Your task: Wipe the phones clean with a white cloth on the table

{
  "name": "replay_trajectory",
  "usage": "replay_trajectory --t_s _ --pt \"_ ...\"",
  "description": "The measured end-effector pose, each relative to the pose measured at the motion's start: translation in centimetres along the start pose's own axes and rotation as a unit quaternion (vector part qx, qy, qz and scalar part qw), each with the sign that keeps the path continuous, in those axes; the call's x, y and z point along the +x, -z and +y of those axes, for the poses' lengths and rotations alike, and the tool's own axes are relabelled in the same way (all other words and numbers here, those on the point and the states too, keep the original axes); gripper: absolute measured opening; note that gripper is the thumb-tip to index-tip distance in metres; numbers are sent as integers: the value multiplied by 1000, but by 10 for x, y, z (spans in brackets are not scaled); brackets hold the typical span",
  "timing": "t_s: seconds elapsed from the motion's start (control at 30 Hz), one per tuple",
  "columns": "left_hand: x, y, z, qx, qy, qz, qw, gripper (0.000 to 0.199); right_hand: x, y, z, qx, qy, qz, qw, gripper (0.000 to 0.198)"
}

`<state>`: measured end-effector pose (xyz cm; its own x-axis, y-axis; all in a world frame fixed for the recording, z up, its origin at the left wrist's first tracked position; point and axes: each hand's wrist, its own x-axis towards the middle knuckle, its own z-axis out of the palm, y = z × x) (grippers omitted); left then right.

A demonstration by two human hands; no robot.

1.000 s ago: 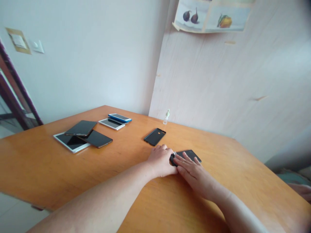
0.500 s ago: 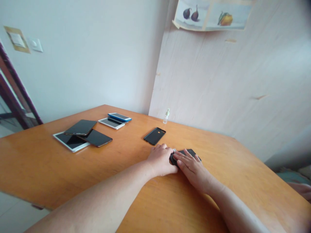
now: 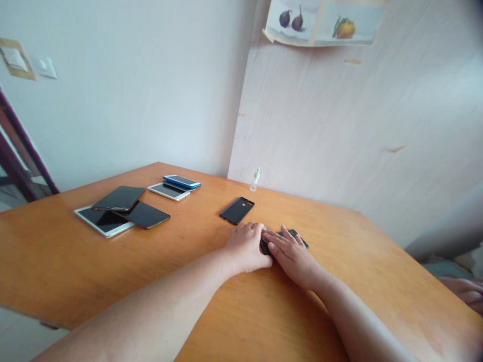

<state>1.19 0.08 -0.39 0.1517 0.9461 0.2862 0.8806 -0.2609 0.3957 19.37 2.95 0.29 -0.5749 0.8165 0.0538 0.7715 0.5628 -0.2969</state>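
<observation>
A black phone [image 3: 302, 238] lies flat on the wooden table in front of me, mostly covered by my hands. My left hand [image 3: 249, 246] is curled around its left end, with the thumb on the near side. Across the phone's upper face rests my right hand [image 3: 291, 254], its fingers stretched out and the fingertips close to my left hand. A small pale bit shows beside the right fingertips; I cannot make out what it is. Just beyond my left hand is an empty black phone case [image 3: 237, 210] with its inner side up.
A white tablet [image 3: 113, 233] at the left lies under two dark devices [image 3: 118, 197]. Behind them a blue phone [image 3: 183, 181] overlaps a white phone [image 3: 169, 190]. A small pump bottle [image 3: 255, 180] stands near the wall. The wooden table [image 3: 211, 322] has its left edge nearby.
The whole view has shifted slightly, so things sit a little farther left. My right fingers have slid slightly over the phone; my left hand keeps its hold.
</observation>
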Motion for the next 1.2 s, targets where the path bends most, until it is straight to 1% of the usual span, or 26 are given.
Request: replay_trajectory --t_s 0.07,0.13,0.17,0.3,0.33,0.4,0.47,0.53,0.6,0.67,0.8,0.83,0.87,0.9,1.03,1.07,1.13,1.2 --pt "0 -1 0 -2 2 -4 1000 69 2 0 9 -20 -46 24 998 49" --pt "0 -2 -1 0 2 -8 1000 72 1 1 12 -26 -63 31 997 49" --pt "0 -2 -1 0 1 -8 1000 72 -1 1 11 -21 -54 23 998 50" --pt "0 -2 -2 -7 -4 -2 1000 64 -6 2 -8 15 44 -30 998 52" --pt "0 -2 -3 -9 -5 -1 1000 63 -6 2 -11 15 53 -33 998 52" --pt "0 -2 -3 -10 -4 -2 1000 64 -4 2 -9 -3 31 -20 999 52" --pt "0 -1 -3 -6 -2 -8 1000 70 -1 4 3 -33 -32 5 999 52" --pt "0 -1 -3 1 -3 -15 1000 76 0 6 18 -64 -99 27 993 51" --pt "1 1 -3 8 -7 -20 1000 76 -2 8 27 -88 -140 40 985 51" --pt "1 4 -2 17 -9 -27 999 69 -6 8 25 -93 -135 35 986 52" --pt "0 8 -1 22 -10 -41 999 53 -10 4 5 -39 -25 -5 999 53" --pt "0 9 -1 21 -11 -42 999 51 -10 4 2 -29 -8 -9 999 53" --pt "0 9 -1 20 -12 -42 999 49 -8 4 1 -26 -6 -8 1000 53" --pt "0 9 -1 20 -12 -41 999 49 -6 4 2 -28 -21 -2 999 53" --pt "1 8 -4 22 -16 -37 999 53 -1 9 18 -58 -139 26 988 52" --pt "1 7 -5 24 -18 -38 999 54 -1 10 21 -69 -159 32 984 52" --pt "2 7 -6 25 -22 -41 999 54 -4 10 20 -84 -167 43 982 50" --pt "2 7 -6 25 -23 -44 998 53 -8 9 14 -77 -127 42 988 49"
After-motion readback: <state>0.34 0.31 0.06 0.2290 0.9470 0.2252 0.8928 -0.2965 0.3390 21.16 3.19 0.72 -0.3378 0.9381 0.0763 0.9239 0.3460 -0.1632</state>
